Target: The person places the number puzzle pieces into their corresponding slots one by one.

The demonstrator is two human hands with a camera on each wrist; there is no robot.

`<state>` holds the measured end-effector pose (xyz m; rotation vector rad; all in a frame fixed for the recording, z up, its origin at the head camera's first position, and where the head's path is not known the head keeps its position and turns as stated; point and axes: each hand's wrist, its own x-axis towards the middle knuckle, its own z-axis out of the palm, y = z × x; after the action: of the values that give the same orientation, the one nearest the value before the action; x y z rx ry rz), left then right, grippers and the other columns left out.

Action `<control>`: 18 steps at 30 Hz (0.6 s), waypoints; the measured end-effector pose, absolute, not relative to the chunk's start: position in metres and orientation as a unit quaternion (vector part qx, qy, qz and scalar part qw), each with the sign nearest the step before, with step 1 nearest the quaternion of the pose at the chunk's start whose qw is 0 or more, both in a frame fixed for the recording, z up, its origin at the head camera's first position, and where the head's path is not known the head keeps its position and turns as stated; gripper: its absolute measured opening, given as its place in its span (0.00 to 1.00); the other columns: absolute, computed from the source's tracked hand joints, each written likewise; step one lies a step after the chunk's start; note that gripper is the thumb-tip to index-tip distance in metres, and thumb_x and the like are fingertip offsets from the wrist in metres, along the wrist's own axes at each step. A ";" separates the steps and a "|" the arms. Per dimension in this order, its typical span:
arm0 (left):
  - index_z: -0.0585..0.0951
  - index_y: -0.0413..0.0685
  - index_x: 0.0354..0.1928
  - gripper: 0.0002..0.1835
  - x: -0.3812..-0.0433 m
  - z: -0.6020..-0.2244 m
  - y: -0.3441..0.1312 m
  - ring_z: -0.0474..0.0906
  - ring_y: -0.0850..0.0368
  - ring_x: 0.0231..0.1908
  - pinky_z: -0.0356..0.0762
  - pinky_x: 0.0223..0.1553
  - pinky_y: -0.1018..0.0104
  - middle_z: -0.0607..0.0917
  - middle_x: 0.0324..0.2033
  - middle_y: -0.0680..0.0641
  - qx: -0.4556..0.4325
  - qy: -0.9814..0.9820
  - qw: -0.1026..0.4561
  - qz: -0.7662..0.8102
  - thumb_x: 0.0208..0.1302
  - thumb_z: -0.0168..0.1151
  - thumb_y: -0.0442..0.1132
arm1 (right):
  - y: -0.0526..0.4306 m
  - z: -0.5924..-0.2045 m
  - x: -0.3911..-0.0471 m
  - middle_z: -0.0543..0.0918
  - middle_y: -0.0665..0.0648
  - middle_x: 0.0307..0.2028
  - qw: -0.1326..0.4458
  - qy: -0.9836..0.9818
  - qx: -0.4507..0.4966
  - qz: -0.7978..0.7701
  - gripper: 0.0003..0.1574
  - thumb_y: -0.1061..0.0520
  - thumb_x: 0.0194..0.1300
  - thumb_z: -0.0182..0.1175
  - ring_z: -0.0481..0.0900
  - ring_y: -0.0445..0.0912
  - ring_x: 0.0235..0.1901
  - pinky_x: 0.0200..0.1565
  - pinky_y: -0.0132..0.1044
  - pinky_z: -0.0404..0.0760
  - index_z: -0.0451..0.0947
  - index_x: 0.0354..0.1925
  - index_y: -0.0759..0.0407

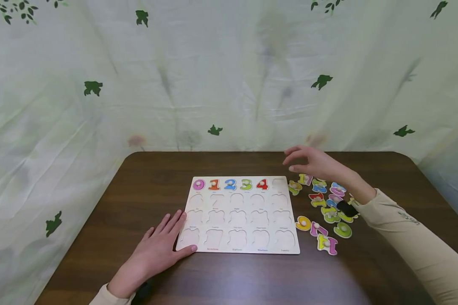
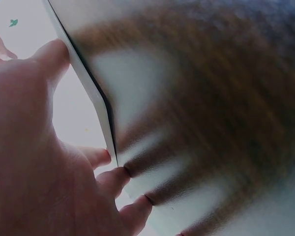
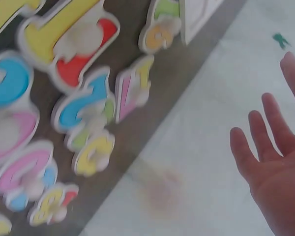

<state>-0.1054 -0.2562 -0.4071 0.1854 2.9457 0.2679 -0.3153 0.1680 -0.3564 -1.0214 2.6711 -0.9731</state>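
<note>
A white number puzzle board (image 1: 229, 250) lies on the table, with colored knobbed number pieces from 0 (image 1: 199, 184) to 4 (image 1: 262, 184) sitting along its top row. Shallow outlined recesses show across the rows below. My left hand (image 1: 154, 250) rests at the board's lower left corner, fingers spread by the left side and thumb at the front edge. In the left wrist view, its fingertips (image 2: 137, 211) meet the tabletop beside the board. My right hand (image 1: 313, 163) hovers over the far end of the loose pieces, fingers loosely bent and holding nothing.
Loose number pieces lie in a cluster right of the board, some overlapping, among them an orange 9 (image 1: 303, 223), a green piece (image 1: 342, 230) and a yellow-and-pink 11 (image 1: 327, 244). The brown table (image 1: 156, 169) ends at a pale curtain (image 1: 236, 84) with green leaf-like shapes.
</note>
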 end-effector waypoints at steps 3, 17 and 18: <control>0.56 0.49 0.77 0.55 -0.105 -0.406 -0.256 0.48 0.38 0.73 0.53 0.61 0.28 0.55 0.75 0.44 0.063 0.990 0.090 0.091 0.57 0.52 0.77 | 0.183 -0.352 -0.310 0.74 0.59 0.62 0.049 0.887 -0.328 -0.320 0.11 0.57 0.67 0.65 0.69 0.55 0.61 0.54 0.52 0.74 0.85 0.48 0.51; 0.56 0.49 0.77 0.56 -0.107 -0.407 -0.256 0.48 0.37 0.73 0.53 0.61 0.27 0.55 0.75 0.43 0.059 0.989 0.098 0.090 0.56 0.50 0.78 | 0.243 -0.359 -0.258 0.77 0.60 0.58 0.025 0.928 -0.268 -0.257 0.09 0.57 0.63 0.69 0.73 0.58 0.56 0.48 0.56 0.77 0.86 0.43 0.52; 0.56 0.49 0.77 0.56 -0.107 -0.407 -0.255 0.48 0.37 0.73 0.53 0.61 0.27 0.55 0.75 0.43 0.060 0.989 0.096 0.090 0.56 0.50 0.78 | 0.247 -0.362 -0.253 0.77 0.60 0.57 0.024 0.930 -0.263 -0.255 0.09 0.56 0.62 0.69 0.73 0.58 0.56 0.47 0.55 0.77 0.86 0.42 0.51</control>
<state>-0.1066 -0.2555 -0.4073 0.1781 2.9310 0.2675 -0.2530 0.2467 -0.3616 -0.8151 2.8774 -0.7890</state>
